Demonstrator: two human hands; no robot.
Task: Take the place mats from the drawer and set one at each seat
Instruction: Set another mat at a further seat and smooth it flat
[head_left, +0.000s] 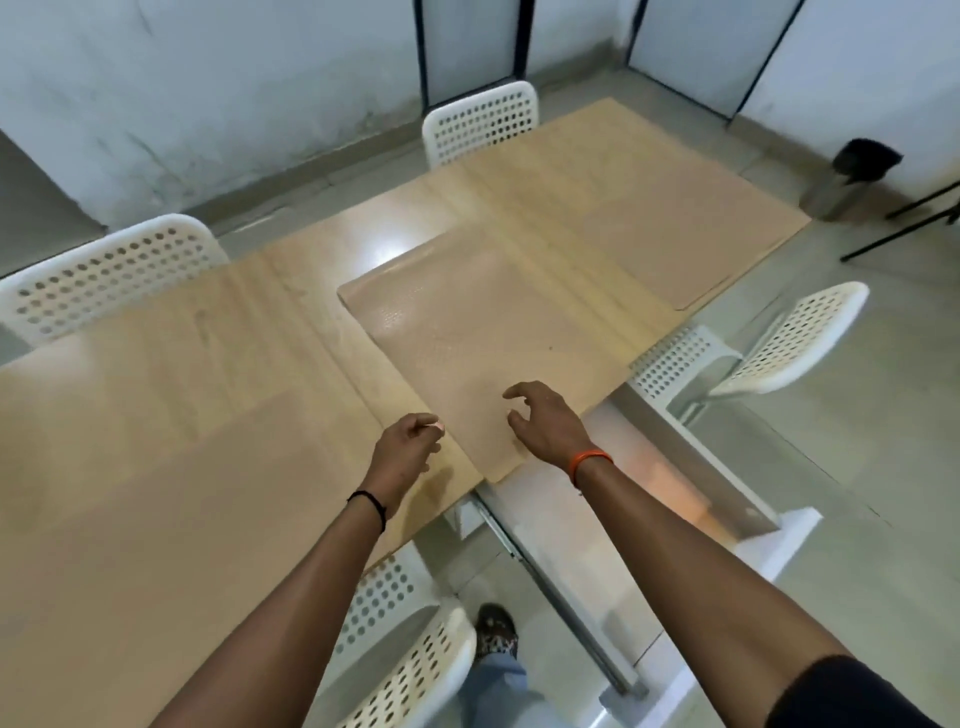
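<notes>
pale walls and a grey tiled floor are seen around a long wooden bench (156, 415) ringed by white perforated chairs (104, 275). one tan place mat (483, 332) is laid at the bench's near edge, above an open white drawer (649, 499). both hands are held open and empty, the left hand (410, 441) beside the mat, the right hand (540, 421) over its near corner.

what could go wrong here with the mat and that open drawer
1. The place mat overhangs the table edge above the open drawer; a nudge from the right hand could slide it off.
2. The drawer juts out beside the person's foot, so a step could bump it.
3. Both hands look empty, with the left hand off the mat, so straightening it may skew it.
</notes>
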